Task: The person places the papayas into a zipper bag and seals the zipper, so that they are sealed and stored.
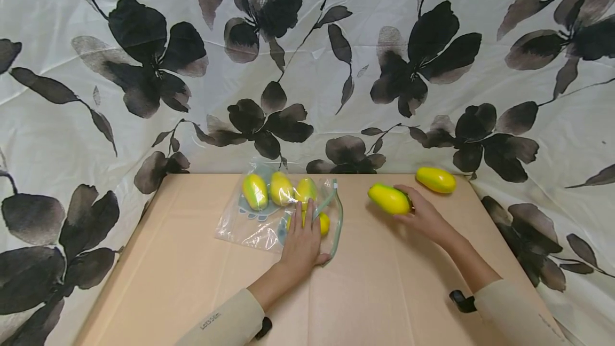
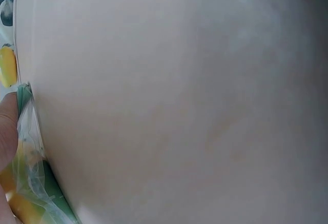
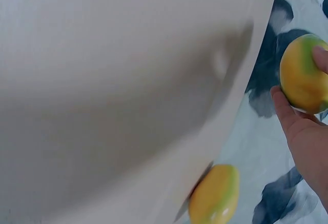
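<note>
A clear zip bag [image 1: 250, 235] with a green slider edge lies on the table, several yellow-green mangoes [image 1: 254, 192] inside it. My left hand [image 1: 301, 244] rests on the bag with straight fingers over one mango, its thumb at the green edge [image 1: 340, 218]. In the left wrist view only part of the thumb [image 2: 7, 131] shows beside the bag. To the right, my right hand [image 1: 425, 218] grips a mango [image 1: 388, 198] by its end, raised over the table; the right wrist view shows fingers and thumb round this mango [image 3: 302, 78].
Another mango [image 1: 435, 180] lies near the table's back right corner, just beyond the right hand. The table [image 1: 192, 292] has a light tan top. Behind and beside it hangs a white cloth [image 1: 336, 89] with dark flowers.
</note>
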Demonstrator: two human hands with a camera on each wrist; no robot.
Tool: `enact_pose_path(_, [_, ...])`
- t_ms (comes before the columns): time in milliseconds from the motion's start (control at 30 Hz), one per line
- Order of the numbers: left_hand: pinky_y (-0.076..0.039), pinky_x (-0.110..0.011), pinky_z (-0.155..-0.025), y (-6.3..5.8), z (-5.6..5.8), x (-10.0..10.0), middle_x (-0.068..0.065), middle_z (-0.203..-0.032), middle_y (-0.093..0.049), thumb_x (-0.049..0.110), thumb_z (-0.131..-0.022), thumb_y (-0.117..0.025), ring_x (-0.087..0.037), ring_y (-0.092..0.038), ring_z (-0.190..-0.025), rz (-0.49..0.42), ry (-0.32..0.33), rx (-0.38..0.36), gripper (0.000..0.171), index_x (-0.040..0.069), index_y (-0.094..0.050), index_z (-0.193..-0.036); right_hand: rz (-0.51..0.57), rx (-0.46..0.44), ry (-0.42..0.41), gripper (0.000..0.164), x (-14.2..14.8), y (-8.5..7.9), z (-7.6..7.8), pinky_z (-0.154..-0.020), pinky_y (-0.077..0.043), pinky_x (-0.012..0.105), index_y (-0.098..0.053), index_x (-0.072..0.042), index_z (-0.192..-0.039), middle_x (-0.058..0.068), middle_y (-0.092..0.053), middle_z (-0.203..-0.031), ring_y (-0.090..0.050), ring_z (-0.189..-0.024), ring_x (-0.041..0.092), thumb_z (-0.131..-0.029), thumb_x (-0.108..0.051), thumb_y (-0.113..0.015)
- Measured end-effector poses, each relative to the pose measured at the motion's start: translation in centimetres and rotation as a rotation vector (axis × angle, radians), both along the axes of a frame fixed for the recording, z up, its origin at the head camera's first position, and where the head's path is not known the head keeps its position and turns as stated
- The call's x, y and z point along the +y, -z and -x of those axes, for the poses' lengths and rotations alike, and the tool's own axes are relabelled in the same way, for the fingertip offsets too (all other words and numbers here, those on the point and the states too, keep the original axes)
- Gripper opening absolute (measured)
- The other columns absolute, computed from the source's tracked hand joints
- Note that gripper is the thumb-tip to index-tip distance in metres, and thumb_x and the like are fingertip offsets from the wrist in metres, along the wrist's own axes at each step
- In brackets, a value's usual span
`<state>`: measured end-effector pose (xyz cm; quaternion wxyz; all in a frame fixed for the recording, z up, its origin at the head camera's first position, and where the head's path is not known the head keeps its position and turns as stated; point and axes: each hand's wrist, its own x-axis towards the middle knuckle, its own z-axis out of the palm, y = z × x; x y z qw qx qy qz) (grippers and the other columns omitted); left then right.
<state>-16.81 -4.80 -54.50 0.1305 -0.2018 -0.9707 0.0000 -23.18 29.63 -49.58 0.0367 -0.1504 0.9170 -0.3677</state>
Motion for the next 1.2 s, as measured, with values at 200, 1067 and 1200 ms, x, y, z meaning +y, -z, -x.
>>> enact_pose_path(200, [-0.031,-0.055,-0.123,-0.2,0.0,0.1,-0.029,-0.168,-0.019,0.071,-0.066,-0.085,-0.055,-0.023,-0.152,0.008,-0.001,-0.017,0.11,-0.002,-0.051,-0.143,0.006,0.011,-0.076,0.081,-1.9,0.4,-0.8,-0.108,-0.047,0.059,-0.037,-0.006,-0.155,0.021,-0.047,-0.154,-0.052,-0.134,0.039,-0.088,-0.013,-0.082])
enact_pose_path(1067, [-0.03,-0.057,-0.123,-0.4,-0.1,0.2,-0.029,-0.169,-0.017,0.069,-0.068,-0.085,-0.054,-0.019,-0.153,-0.018,0.005,-0.044,0.109,0.0,-0.05,-0.145,-0.017,-0.125,-0.226,0.074,-6.5,1.0,-2.2,-0.108,-0.05,0.052,-0.041,-0.012,-0.15,0.012,-0.056,-0.147,-0.059,-0.128,0.031,-0.089,-0.02,-0.083])
enact_pose_path(1200, [-0.03,-0.057,-0.123,-0.4,-0.1,0.2,-0.028,-0.169,-0.018,0.069,-0.068,-0.085,-0.054,-0.02,-0.153,-0.022,0.006,-0.041,0.109,-0.001,-0.051,-0.145,-0.014,-0.128,-0.245,0.074,-6.8,1.1,-2.1,-0.109,-0.049,0.052,-0.041,-0.011,-0.15,0.012,-0.056,-0.148,-0.058,-0.129,0.03,-0.089,-0.021,-0.082])
